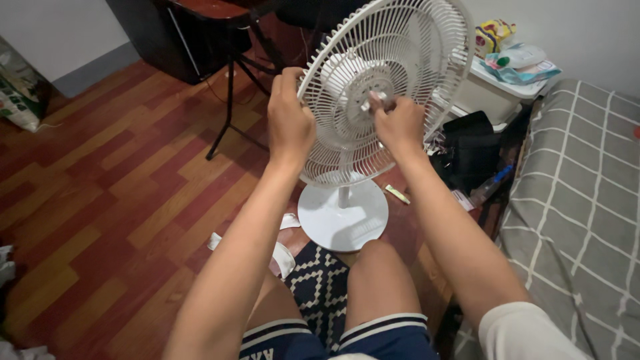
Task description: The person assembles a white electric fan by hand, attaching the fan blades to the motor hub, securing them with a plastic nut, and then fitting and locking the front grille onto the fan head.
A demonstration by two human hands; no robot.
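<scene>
We see a red-brown wood floor (100, 200) with a black-and-white patterned rug (321, 283) and scraps of white paper (283, 257). To the right lies a grey checked bed (580, 213), with a black bag (475, 150) and a white storage box (490, 97) beside it.

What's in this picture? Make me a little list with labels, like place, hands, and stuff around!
place: room with a wooden floor
main thing: white standing fan on a round base
left hand: grips the rim of the fan's grille
right hand: fingers at the centre hub of the grille
person: seated, knees by the base
right side: grey checked bed
near fan: black bag
</scene>
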